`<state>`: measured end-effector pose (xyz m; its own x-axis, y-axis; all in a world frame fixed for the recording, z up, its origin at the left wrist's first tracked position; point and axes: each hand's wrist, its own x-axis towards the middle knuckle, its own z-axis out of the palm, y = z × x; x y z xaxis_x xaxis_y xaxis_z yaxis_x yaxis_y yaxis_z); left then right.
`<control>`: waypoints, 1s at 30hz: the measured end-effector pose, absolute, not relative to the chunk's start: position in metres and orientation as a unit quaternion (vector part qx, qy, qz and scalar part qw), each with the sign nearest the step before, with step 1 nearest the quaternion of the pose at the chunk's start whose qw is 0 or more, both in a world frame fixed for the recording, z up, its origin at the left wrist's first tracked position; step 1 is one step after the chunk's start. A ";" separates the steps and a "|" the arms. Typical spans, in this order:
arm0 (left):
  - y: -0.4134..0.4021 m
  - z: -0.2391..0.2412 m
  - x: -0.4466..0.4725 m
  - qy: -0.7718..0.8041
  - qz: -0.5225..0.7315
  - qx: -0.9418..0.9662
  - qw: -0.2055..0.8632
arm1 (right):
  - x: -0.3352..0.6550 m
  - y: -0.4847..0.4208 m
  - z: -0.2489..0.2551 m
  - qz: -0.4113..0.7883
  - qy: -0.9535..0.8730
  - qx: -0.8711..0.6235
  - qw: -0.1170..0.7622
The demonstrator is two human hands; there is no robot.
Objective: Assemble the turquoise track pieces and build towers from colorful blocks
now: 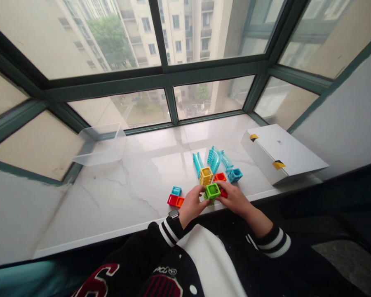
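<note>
My left hand (192,205) pinches the left side of a green hollow toy block (212,190) at the sill's front edge. On the other side my right hand (235,199) is closed against the same block, with a red piece (223,193) beside its fingers. Just behind stand a yellow block (206,175), an orange-red block (219,177) and a blue block (235,175). Turquoise track pieces (214,159) lie farther back. Left of my left hand sit a small blue block (176,190), a red block (172,200) and an orange block (179,201), partly covered.
A clear plastic bin (103,144) stands at the back left of the marble-patterned sill (136,165). At the right is a white box (284,152) with yellow-black tabs. Green-framed windows (170,80) enclose the back and sides.
</note>
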<state>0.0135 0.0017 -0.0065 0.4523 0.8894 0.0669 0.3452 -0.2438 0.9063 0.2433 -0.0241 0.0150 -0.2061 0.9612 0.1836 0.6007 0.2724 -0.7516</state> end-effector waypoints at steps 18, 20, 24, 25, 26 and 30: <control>0.001 -0.002 0.012 0.418 0.303 0.719 0.465 | 0.243 -0.022 0.014 0.301 -0.717 -0.534 0.334; 0.003 0.002 0.006 0.414 0.307 0.721 0.462 | 0.244 -0.022 0.015 0.300 -0.717 -0.534 0.333; 0.013 0.005 -0.027 0.449 0.321 0.723 0.416 | 0.244 -0.023 0.016 0.295 -0.720 -0.536 0.326; 0.016 0.003 -0.039 0.468 0.319 0.722 0.397 | 0.245 -0.023 0.016 0.292 -0.721 -0.538 0.325; 0.018 0.001 -0.051 0.490 0.316 0.720 0.378 | 0.245 -0.022 0.015 0.289 -0.722 -0.539 0.324; 0.018 -0.013 -0.099 0.544 0.305 0.719 0.306 | 0.247 -0.022 0.013 0.284 -0.724 -0.539 0.324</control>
